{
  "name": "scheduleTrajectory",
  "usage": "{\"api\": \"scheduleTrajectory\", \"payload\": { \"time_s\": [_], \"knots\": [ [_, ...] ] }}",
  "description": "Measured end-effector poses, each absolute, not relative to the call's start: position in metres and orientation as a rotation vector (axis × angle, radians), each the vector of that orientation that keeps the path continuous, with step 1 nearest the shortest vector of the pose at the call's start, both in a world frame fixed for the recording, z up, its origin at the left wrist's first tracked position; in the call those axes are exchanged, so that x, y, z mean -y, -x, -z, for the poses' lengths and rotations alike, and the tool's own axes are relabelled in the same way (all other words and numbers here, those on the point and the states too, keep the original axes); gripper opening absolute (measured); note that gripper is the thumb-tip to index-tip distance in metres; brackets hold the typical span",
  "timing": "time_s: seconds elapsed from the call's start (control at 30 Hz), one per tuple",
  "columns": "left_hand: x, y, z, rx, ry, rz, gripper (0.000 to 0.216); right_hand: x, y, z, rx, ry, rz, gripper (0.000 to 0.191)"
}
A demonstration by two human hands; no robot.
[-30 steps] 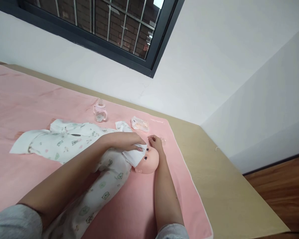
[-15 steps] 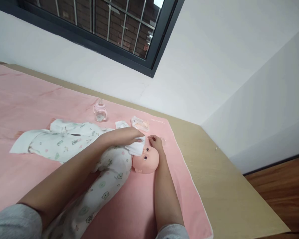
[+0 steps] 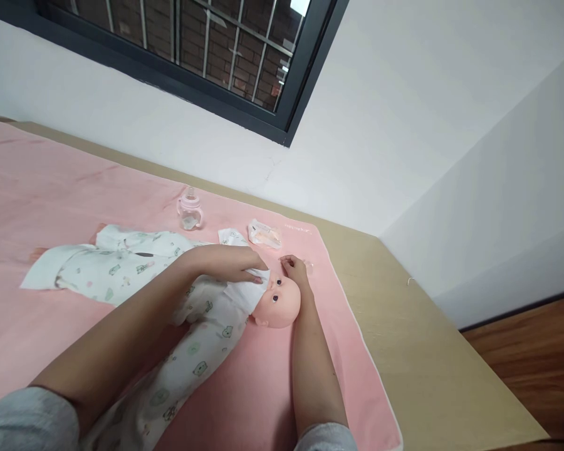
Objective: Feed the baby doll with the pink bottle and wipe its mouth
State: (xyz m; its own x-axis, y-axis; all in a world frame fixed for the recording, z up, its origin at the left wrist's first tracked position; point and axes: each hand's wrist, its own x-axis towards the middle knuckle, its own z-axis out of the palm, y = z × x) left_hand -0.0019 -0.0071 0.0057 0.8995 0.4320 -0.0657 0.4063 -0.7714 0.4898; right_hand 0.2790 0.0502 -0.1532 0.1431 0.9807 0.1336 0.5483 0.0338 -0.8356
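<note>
A baby doll (image 3: pixel 277 304) in white printed clothes lies on its back, its head toward the right. My left hand (image 3: pixel 237 263) reaches across its chest and grips a white cloth (image 3: pixel 247 293) at the doll's chin and neck. Part of the cloth is hidden under my fingers. Along the far side of the doll's head rests my right hand (image 3: pixel 294 268), fingers loosely curled with nothing visible in them. My right forearm runs close by the crown of the head.
A pink-topped baby bottle (image 3: pixel 189 210) stands beyond the doll. Near the doll's head lie a clear packet (image 3: pixel 264 233), a white printed piece (image 3: pixel 232 237) and a small clear object (image 3: pixel 309 267). A pink mat (image 3: pixel 244 382) covers much of the wooden surface (image 3: pixel 404 351); a wall and window are behind.
My left hand and the white cloth have shifted slightly down and left, from the doll's mouth toward its chin and neck. My right hand stays in place.
</note>
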Motion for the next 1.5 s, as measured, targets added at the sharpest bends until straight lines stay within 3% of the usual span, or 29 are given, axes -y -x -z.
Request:
{"api": "scheduleTrajectory", "payload": {
  "time_s": [0.67, 1.1, 1.5],
  "knots": [
    [-0.003, 0.002, 0.002, -0.713, -2.617, -0.144, 0.023, -0.050, -0.280, 0.155, 1.494, 1.592, -0.684, 0.019],
    [-0.010, -0.001, 0.007, -0.757, -2.658, -0.408, 0.024, -0.049, -0.280, 0.153, 1.493, 1.603, -0.684, 0.020],
    [-0.015, 0.005, 0.010, -0.689, -2.654, -0.378, 0.023, -0.048, -0.280, 0.155, 1.476, 1.586, -0.693, 0.020]
  ]
}}
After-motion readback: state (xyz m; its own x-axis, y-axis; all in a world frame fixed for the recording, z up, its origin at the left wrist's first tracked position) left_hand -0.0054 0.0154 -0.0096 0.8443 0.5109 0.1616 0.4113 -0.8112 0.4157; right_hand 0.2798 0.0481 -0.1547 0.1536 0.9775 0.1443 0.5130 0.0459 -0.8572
